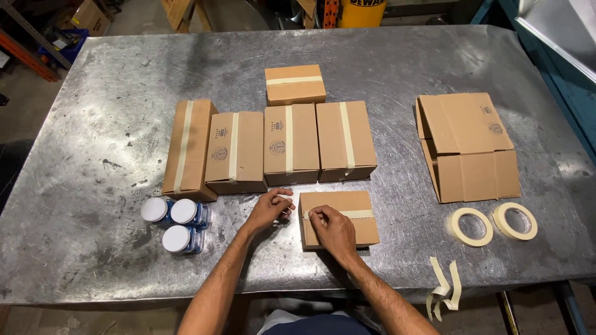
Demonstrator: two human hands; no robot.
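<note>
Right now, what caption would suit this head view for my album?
Right hand presses tape across a small cardboard box, left hand beside it, on a metal table.

The right hand (333, 228) covers the left part of the small box (339, 218) and the left end of its tape strip (355, 213), so it is not possible to tell how the fingers hold the tape. Under the left hand (269, 208), at 9 o'clock from this box, a small pale piece shows, too small to identify. The 3 white-lidded jars (176, 222) hide their contents under the lids. The round prints on the 4 boxes in the row (273, 147) are too small to read. At 6 o'clock the picture's edge cuts both forearms, and the table edge hides the lower ends of the hanging tape strips (445, 286).
</note>
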